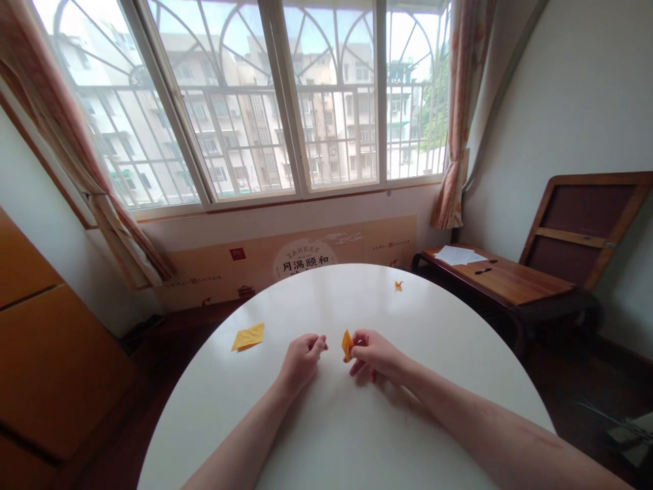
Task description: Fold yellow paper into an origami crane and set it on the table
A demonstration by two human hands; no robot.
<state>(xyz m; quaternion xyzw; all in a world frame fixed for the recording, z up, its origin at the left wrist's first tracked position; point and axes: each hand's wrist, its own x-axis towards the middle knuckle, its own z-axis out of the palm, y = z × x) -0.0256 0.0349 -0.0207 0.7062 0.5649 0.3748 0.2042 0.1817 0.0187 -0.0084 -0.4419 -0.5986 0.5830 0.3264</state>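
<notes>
My right hand [375,354] pinches a small folded piece of orange-yellow origami paper [347,345] between thumb and fingers, just above the white round table [316,442]. The paper is upright, with a pointed top. To its left, a short gap away, my left hand [302,358] is closed in a loose fist, the thumb against the curled index finger; no object shows in it. A stack of yellow paper sheets [248,337] lies on the table farther left. Near the far right edge of the table stands a small orange folded paper crane [398,286].
Beyond the table, a printed cardboard panel [235,272] leans below a barred window [326,102]. At the right stands a low wooden table [525,282] with white papers [455,255] on it. An orange-brown cabinet [45,327] is at the left.
</notes>
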